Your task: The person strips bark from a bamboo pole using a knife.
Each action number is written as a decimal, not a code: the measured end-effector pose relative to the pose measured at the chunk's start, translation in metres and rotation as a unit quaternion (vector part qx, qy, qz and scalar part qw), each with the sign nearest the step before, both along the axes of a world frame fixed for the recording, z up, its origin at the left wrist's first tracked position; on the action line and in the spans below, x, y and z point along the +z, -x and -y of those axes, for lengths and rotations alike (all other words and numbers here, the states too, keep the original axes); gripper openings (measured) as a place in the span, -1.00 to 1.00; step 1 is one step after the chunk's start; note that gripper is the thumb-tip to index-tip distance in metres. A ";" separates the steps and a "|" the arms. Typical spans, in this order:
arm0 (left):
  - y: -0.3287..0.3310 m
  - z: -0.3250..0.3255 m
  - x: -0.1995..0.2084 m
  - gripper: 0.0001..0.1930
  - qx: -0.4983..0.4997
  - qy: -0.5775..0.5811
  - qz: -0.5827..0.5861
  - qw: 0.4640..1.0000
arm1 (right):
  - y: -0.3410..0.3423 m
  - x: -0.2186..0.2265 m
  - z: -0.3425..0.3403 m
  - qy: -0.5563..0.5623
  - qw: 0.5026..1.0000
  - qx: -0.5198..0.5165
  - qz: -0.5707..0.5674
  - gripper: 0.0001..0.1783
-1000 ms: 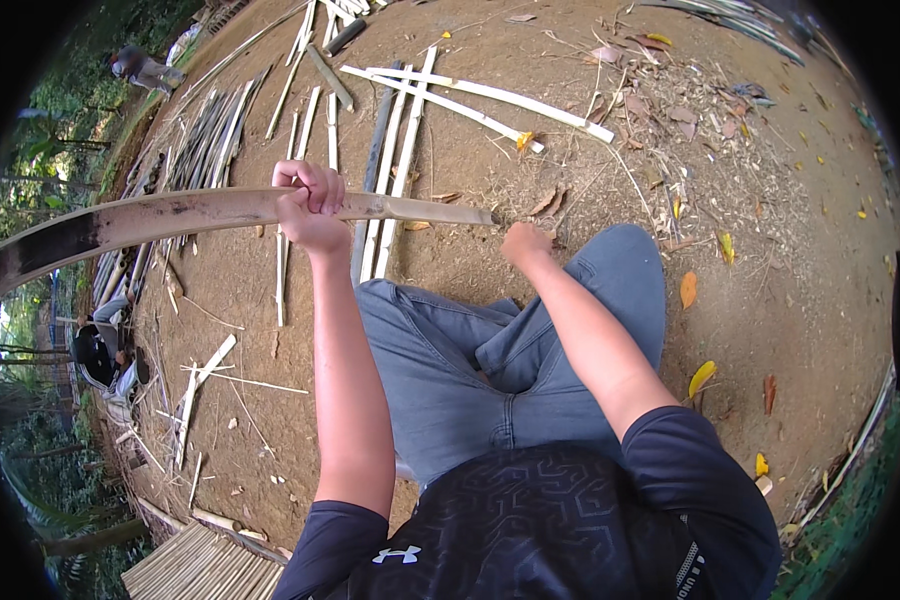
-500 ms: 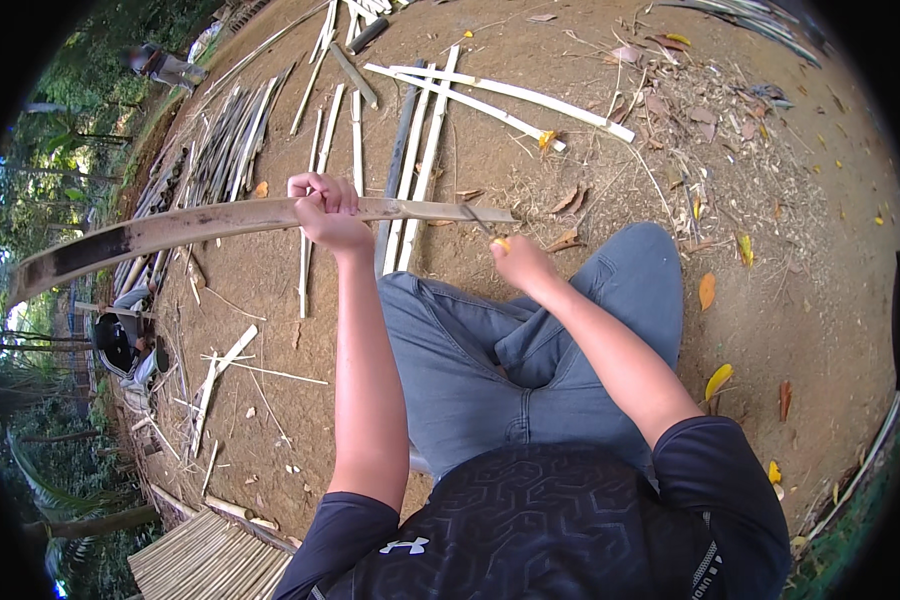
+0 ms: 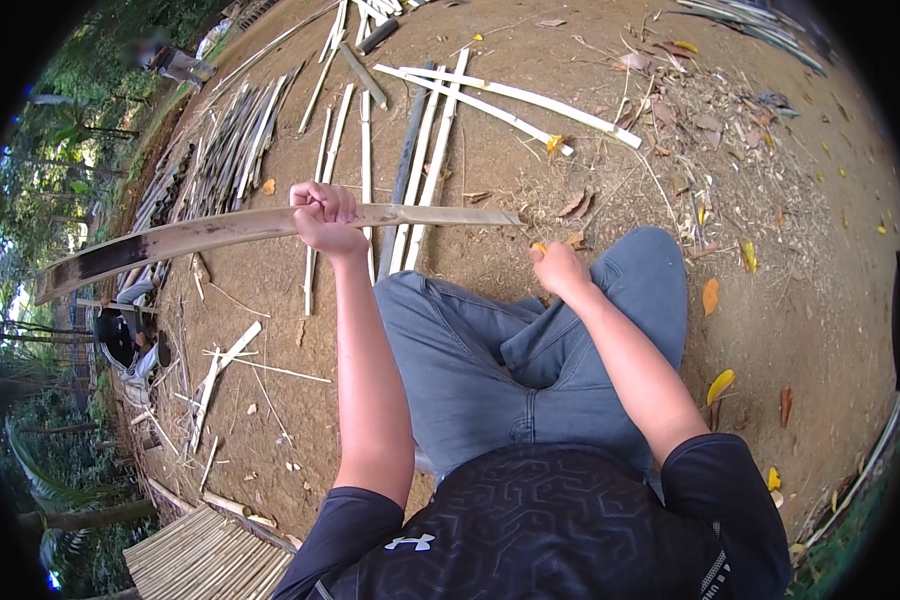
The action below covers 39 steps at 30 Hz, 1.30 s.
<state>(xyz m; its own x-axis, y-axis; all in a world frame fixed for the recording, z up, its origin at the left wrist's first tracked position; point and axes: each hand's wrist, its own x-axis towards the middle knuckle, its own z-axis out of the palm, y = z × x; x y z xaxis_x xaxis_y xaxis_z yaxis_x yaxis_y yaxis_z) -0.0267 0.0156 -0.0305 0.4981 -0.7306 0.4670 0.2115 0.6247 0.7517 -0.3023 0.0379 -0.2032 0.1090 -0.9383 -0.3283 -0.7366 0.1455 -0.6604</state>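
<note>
A long, curved split bamboo strip (image 3: 220, 228), pale brown with a dark patch towards its left part, lies crosswise in front of me. My left hand (image 3: 327, 218) is closed round it, nearer its right end than its left. Just beyond that right end and slightly nearer to me is my right hand (image 3: 562, 270), closed on a knife with a yellow-orange handle (image 3: 539, 247). Only a bit of the handle shows; the blade cannot be made out now. Knife and strip appear apart. Both hands are above and beyond my crossed legs (image 3: 470, 370).
Pale split strips (image 3: 510, 90) and a dark pole (image 3: 406, 170) lie on the bare soil ahead. A pile of strips (image 3: 235, 150) is at the left, near a seated person (image 3: 130, 335). Shavings and dry leaves (image 3: 710, 130) litter the right. A slatted bamboo panel (image 3: 205, 555) is at lower left.
My right hand has moved right, past the strip's end; the knife blade that showed at the strip no longer does. The strip, still in my left hand, sits slightly farther right.
</note>
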 end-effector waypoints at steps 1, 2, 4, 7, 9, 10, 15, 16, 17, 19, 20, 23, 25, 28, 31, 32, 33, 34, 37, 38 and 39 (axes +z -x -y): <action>0.001 0.000 0.000 -0.93 -0.001 0.001 0.001 1.000 | -0.002 0.000 0.003 0.019 0.999 -0.011 0.029 -0.58; 0.002 -0.001 0.000 -0.93 -0.003 0.002 -0.002 1.000 | -0.004 0.001 0.005 0.038 0.997 -0.021 0.058 -0.57; 0.002 -0.003 0.000 -0.93 -0.003 0.004 -0.007 1.000 | -0.011 0.013 0.004 0.054 0.992 -0.010 0.115 -0.57; 0.006 -0.003 0.000 -0.92 -0.030 0.018 0.002 0.999 | -0.021 0.032 0.001 0.037 0.975 0.008 0.219 -0.59; 0.008 -0.004 0.000 -0.92 -0.044 0.023 0.002 0.999 | -0.030 0.052 -0.008 0.051 0.973 0.025 0.223 -0.59; 0.007 -0.006 -0.001 -0.91 -0.049 0.025 0.001 0.998 | -0.036 0.069 -0.013 0.057 0.972 0.036 0.226 -0.59; 0.009 -0.006 0.000 -0.91 -0.077 0.037 0.015 0.996 | -0.051 0.104 -0.015 0.074 0.971 0.081 0.214 -0.60; 0.010 -0.005 0.000 -0.91 -0.082 0.039 0.018 0.996 | -0.052 0.108 -0.013 0.070 0.973 0.085 0.205 -0.60; 0.012 -0.003 0.001 -0.91 -0.093 0.041 0.019 0.995 | -0.052 0.113 -0.010 0.066 0.974 0.089 0.196 -0.60; 0.013 -0.005 0.002 -0.91 -0.114 0.038 0.021 0.993 | -0.053 0.128 -0.010 0.055 0.979 0.103 0.170 -0.61; 0.014 -0.005 0.002 -0.90 -0.122 0.038 0.022 0.992 | -0.052 0.136 -0.010 0.050 0.981 0.111 0.151 -0.61; 0.015 -0.006 0.003 -0.88 -0.142 0.030 0.025 0.989 | -0.046 0.154 -0.004 0.032 0.990 0.118 0.063 -0.61; 0.016 -0.010 0.005 -0.86 -0.143 0.021 0.026 0.989 | -0.040 0.166 0.004 0.036 0.990 0.133 0.005 -0.64; 0.015 -0.012 0.003 -0.84 -0.152 0.019 0.041 0.987 | -0.036 0.190 -0.001 0.032 0.987 0.156 0.012 -0.66; 0.019 -0.009 0.004 -0.84 -0.166 0.017 0.043 0.985 | -0.034 0.177 0.015 -0.025 0.986 0.159 -0.042 -0.59; 0.020 -0.010 0.003 -0.84 -0.169 0.018 0.045 0.985 | -0.031 0.169 0.021 -0.015 0.986 0.154 -0.058 -0.59; 0.021 -0.010 0.001 -0.84 -0.172 0.020 0.047 0.984 | -0.024 0.159 0.029 -0.004 0.986 0.148 -0.074 -0.59; 0.019 -0.010 0.002 -0.85 -0.170 0.022 0.050 0.984 | -0.020 0.157 0.033 0.008 0.985 0.148 -0.090 -0.58; 0.018 -0.009 0.004 -0.86 -0.167 0.020 0.053 0.984 | -0.005 0.138 0.044 0.002 0.995 0.091 -0.051 -0.54; 0.020 -0.008 0.006 -0.87 -0.162 0.018 0.051 0.985 | 0.002 0.128 0.047 0.000 0.997 0.069 -0.035 -0.53; 0.022 -0.005 0.007 -0.88 -0.159 0.015 0.048 0.986 | 0.011 0.112 0.049 0.008 0.998 0.061 -0.023 -0.51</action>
<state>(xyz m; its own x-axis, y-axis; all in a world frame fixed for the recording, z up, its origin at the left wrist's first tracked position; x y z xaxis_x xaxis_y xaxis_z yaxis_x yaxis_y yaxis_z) -0.0492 0.0209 -0.0239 0.1982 -0.8276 0.5252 0.3282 0.5609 0.7600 -0.3134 -0.0115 -0.0912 0.2081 -0.9241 -0.3206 -0.7776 0.0426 -0.6273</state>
